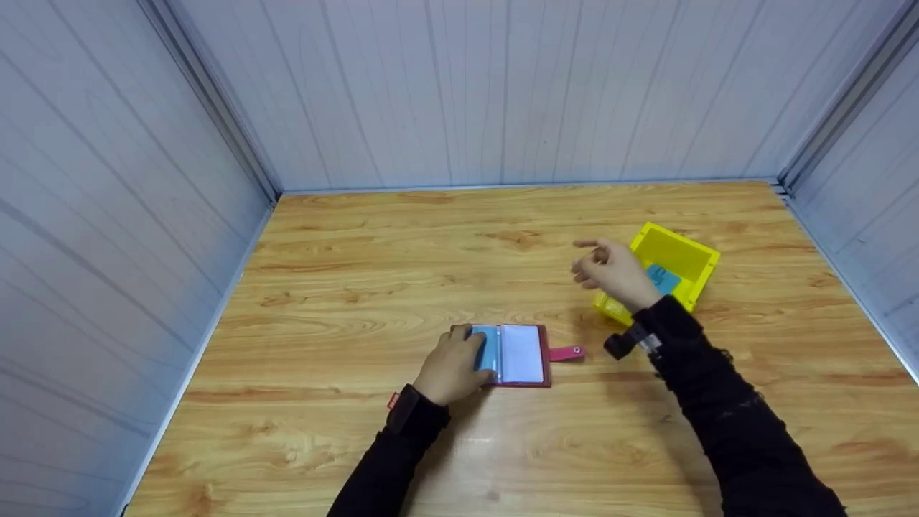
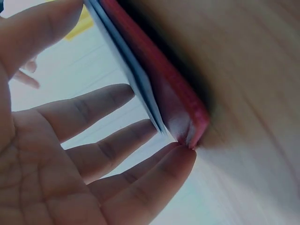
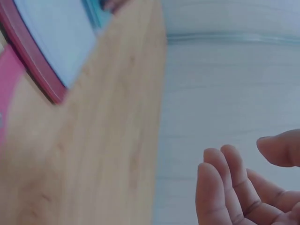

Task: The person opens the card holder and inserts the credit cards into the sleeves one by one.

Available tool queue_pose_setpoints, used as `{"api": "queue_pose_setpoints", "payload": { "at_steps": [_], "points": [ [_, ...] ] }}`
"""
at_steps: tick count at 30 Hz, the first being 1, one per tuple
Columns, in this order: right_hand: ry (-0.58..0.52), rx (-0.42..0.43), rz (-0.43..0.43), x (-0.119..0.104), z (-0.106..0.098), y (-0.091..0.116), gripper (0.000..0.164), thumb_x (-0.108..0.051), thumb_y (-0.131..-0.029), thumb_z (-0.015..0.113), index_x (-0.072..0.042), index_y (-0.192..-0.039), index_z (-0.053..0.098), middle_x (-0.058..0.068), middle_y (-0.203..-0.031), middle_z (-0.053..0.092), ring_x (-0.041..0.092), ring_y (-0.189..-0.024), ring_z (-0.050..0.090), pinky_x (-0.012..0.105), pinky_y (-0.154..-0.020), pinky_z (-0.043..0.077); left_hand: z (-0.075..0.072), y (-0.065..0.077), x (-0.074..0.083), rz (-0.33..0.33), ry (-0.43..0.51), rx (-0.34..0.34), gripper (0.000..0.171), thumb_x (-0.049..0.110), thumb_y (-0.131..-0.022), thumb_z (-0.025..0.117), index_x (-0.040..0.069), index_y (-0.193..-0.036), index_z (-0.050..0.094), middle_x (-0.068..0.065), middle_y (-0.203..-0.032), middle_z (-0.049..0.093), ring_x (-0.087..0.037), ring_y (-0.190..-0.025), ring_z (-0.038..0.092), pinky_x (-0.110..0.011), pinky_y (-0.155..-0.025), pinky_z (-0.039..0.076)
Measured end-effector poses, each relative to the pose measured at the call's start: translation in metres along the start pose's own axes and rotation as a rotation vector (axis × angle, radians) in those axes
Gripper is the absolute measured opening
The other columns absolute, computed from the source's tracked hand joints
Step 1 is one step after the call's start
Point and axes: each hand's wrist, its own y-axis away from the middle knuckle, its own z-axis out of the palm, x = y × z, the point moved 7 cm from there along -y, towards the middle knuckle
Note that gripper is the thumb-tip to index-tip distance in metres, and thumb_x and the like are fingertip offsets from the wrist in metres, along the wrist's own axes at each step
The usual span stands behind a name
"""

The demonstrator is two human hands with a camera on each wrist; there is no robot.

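Observation:
A red card holder (image 1: 522, 355) lies spread on the table, with clear sleeves and a blue card (image 1: 489, 352) on its left side. Its pink strap (image 1: 566, 353) with a snap points right. My left hand (image 1: 451, 365) holds the holder's left side between thumb and fingers. In the left wrist view, fingertips (image 2: 185, 152) touch the red cover (image 2: 187, 101) and the edges of the sleeves. My right hand (image 1: 614, 271) is in the air before a yellow bin (image 1: 678, 248), holding nothing, its fingers loosely bent and the thumb apart in the right wrist view.
Another blue card (image 1: 662, 280) lies in the bin, partly hidden by my right hand and wrist. The wooden table (image 1: 359, 251) is bounded by pale panel walls (image 1: 467, 93) at the back and both sides.

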Motion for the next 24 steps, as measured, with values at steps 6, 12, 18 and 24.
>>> {"api": "queue_pose_setpoints", "payload": {
  "at_steps": [6,12,18,24],
  "points": [
    [-0.002,0.116,-0.017,-0.005,-0.042,-0.002,0.046,-0.02,-0.102,0.047,-0.002,-0.143,0.042,0.02,-0.116,0.058,0.01,-0.09,0.062,0.028,-0.086,0.055,-0.001,0.001,0.001,0.002,0.009,-0.003,0.062,0.033,-0.085,0.075,0.004,-0.136,0.056,-0.024,-0.144,0.045,-0.043,-0.128,0.048,-0.052,-0.098,0.048],
    [0.015,0.21,0.034,0.004,-0.07,-0.007,0.043,-0.028,-0.103,0.044,-0.002,-0.137,0.048,0.02,-0.126,0.056,0.019,-0.102,0.061,0.036,-0.095,0.052,-0.001,0.0,0.001,0.007,0.025,-0.008,0.061,0.033,-0.086,0.073,0.004,-0.136,0.055,-0.025,-0.145,0.044,-0.043,-0.128,0.047,-0.053,-0.097,0.048],
    [0.087,0.234,0.108,0.018,-0.09,-0.014,0.048,-0.035,-0.102,0.044,0.001,-0.133,0.05,0.021,-0.127,0.054,0.02,-0.101,0.059,0.022,-0.083,0.051,-0.001,0.001,0.001,0.008,0.024,-0.01,0.061,0.032,-0.085,0.073,0.004,-0.136,0.054,-0.025,-0.144,0.044,-0.043,-0.128,0.047,-0.053,-0.098,0.048],
    [0.288,0.202,0.138,0.032,-0.105,-0.024,0.032,-0.029,-0.1,0.043,-0.001,-0.101,0.06,0.009,-0.087,0.059,0.013,-0.07,0.051,0.022,-0.061,0.043,-0.002,0.001,0.001,0.007,0.02,-0.004,0.062,0.032,-0.086,0.073,0.003,-0.137,0.054,-0.025,-0.144,0.045,-0.043,-0.129,0.047,-0.053,-0.098,0.048]
  ]
}}
